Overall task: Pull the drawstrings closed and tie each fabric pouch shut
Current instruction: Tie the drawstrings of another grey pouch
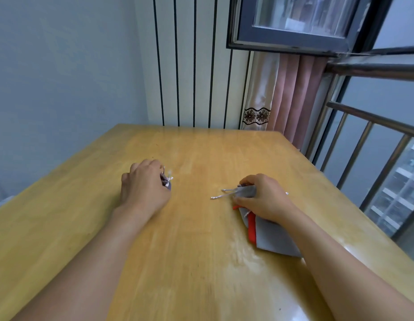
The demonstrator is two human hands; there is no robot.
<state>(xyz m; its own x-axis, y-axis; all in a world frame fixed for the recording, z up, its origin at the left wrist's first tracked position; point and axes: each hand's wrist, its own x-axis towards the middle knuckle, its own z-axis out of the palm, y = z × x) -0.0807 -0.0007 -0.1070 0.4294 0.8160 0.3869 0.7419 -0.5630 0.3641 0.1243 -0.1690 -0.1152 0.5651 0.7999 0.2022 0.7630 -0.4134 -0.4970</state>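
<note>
On the wooden table (201, 228), two hands are seen at work with small fabric pouches. Toward the table's left side, the left hand (143, 184) is curled knuckles-up over a small grey pouch (167, 184), most of which is hidden beneath the fingers; only a gathered neck and a short tuft of silvery drawstring (170, 178) are left showing at the hand's right edge. Toward the table's right side, well apart from the first pouch, the right hand (263, 198) is laid over a stack of flat pouches (275, 239), and a second grey pouch (247, 191) is gripped at its neck between thumb and curled fingers. Its silver cords (221, 193) are stretched out leftward across the bare wood, their knotted ends resting on the surface. Within the stack, a red pouch (251, 228) is sandwiched beneath grey fabric, with its edge exposed on the side nearer the table's middle. Whether the necks are fully drawn closed cannot be told, as both are blurred and partly covered. Behind the table's far edge a striped wall panel (189, 66) and a pink curtain (291, 93) are visible.
</note>
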